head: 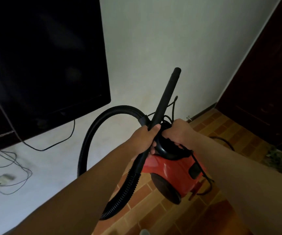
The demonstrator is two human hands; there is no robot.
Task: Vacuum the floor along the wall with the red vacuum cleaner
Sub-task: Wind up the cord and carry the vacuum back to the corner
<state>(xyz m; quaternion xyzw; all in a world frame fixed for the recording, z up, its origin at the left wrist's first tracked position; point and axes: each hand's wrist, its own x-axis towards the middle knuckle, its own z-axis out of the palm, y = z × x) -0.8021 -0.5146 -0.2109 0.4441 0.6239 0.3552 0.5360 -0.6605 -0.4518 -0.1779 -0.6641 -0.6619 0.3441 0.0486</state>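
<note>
Beside the KONKA television (43,56), left hand (142,138) grips wand (165,95), right hand (179,133) grips handle (164,150).

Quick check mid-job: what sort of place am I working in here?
Most likely a room in a home, perhaps a living room: a flat-screen television by the plain wall, a dark wooden door, and a brick-patterned tiled floor.

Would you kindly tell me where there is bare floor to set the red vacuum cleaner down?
Bare tiles lie between the wall and the dark door. Crowded: cables below the television, a cord near the door.
</note>
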